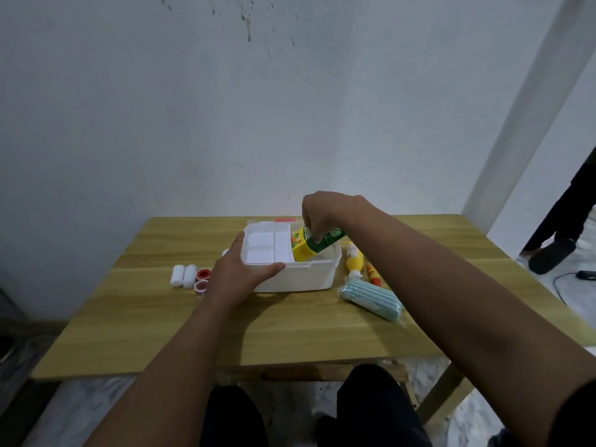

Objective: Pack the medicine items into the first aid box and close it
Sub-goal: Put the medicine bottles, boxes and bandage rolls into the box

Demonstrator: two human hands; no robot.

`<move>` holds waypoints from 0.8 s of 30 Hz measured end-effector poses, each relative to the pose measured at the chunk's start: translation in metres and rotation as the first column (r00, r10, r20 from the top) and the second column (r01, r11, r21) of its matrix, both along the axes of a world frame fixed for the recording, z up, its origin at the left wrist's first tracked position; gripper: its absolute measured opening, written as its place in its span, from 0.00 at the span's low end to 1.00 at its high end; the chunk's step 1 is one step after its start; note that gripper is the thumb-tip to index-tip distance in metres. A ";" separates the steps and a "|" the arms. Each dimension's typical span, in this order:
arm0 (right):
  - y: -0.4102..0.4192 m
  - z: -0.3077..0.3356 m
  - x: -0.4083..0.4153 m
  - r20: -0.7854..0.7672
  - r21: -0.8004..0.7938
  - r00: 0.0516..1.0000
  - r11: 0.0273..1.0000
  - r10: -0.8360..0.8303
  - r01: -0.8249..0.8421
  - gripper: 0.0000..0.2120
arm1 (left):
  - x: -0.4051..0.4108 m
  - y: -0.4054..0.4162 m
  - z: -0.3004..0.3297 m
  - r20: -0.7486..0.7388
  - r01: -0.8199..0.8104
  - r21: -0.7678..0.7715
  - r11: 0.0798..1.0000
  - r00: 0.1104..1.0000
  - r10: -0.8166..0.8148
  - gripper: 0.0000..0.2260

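Note:
The white first aid box (pixel 309 279) stands open in the middle of the wooden table (pixel 193 324). A white divided tray (pixel 263 250) lies in its left half. My left hand (pixel 238 272) grips the box's front left rim. My right hand (pixel 319 214) holds a yellow and green medicine carton (pixel 304 250), tilted, inside the right half of the box. Left of the box lie two white gauze rolls (pixel 183 276) and two red tape rolls (pixel 202 279). Right of it lie a yellow bottle (pixel 354 258), an orange tube (pixel 373 274) and a striped blue wrapped roll (pixel 371 300).
A red and white lid piece (pixel 283 220) shows behind the box near the wall. Another person's dark legs and shoe (pixel 551 256) stand on the floor at the right. A black cable (pixel 571 279) trails there. My knees are under the table's front edge.

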State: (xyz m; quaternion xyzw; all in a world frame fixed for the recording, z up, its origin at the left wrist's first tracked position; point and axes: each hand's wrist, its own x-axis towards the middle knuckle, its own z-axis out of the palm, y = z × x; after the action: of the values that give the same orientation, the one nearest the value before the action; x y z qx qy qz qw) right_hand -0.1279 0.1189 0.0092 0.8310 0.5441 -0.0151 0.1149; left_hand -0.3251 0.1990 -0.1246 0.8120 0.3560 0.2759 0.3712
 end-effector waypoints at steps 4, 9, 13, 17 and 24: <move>0.005 -0.015 -0.006 -0.029 0.047 0.999 0.998 0.036 -0.035 0.24 | 0.000 0.002 -0.002 -0.011 -0.004 -0.003 1.000 1.000 0.004 0.49; 0.002 -0.035 -0.005 -0.103 0.203 0.994 0.979 0.044 -0.022 0.23 | 0.000 0.002 -0.004 -0.001 -0.011 -0.018 1.000 1.000 0.011 0.50; -0.009 -0.042 -0.004 -0.234 0.301 0.972 0.951 0.008 0.064 0.20 | -0.001 0.004 -0.004 -0.003 -0.022 -0.026 0.999 1.000 0.022 0.53; -0.013 -0.047 -0.011 -0.295 0.268 0.954 0.954 -0.051 0.134 0.25 | 0.000 0.004 -0.005 -0.015 -0.020 -0.027 0.999 1.000 0.020 0.54; -0.004 -0.061 -0.029 -0.444 0.170 0.878 0.945 -0.180 0.279 0.34 | -0.001 0.003 -0.004 0.006 -0.019 -0.026 0.999 1.000 0.019 0.53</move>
State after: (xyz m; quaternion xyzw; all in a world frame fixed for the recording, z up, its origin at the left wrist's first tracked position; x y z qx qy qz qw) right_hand -0.1568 0.1145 -0.0515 0.8744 0.4510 -0.1455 -0.1046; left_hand -0.3257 0.2024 -0.1282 0.8027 0.3661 0.2774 0.3804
